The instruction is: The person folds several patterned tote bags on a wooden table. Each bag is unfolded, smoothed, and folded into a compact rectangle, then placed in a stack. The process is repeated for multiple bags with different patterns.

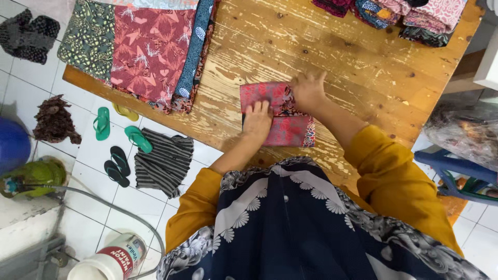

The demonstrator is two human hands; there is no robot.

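Head view, looking straight down. Nearest the camera are mustard-yellow sleeves (394,181) and a dark blue garment with white floral print (290,223). Beyond them, the left hand (258,120) lies palm down, fingers together and flat, on the near left part of a folded red patterned cloth (282,116). The right hand (308,91) rests on the cloth's far right corner, fingers spread and pressing down. The cloth lies flat near the front edge of a worn wooden table (353,57), roughly at its middle.

Farther left on the table, a stack of larger fabrics (145,46) in green, red and blue prints overhangs the edge. At the far right corner sits a pile of folded patterned cloths (410,15).

On the white tiled floor (88,150) to the left lie green sandals (119,127), dark sandals (116,166), a striped grey cloth (163,161), a brown crumpled rag (54,122) and a white paint bucket (111,259). A blue plastic stool (451,173) stands at the right.
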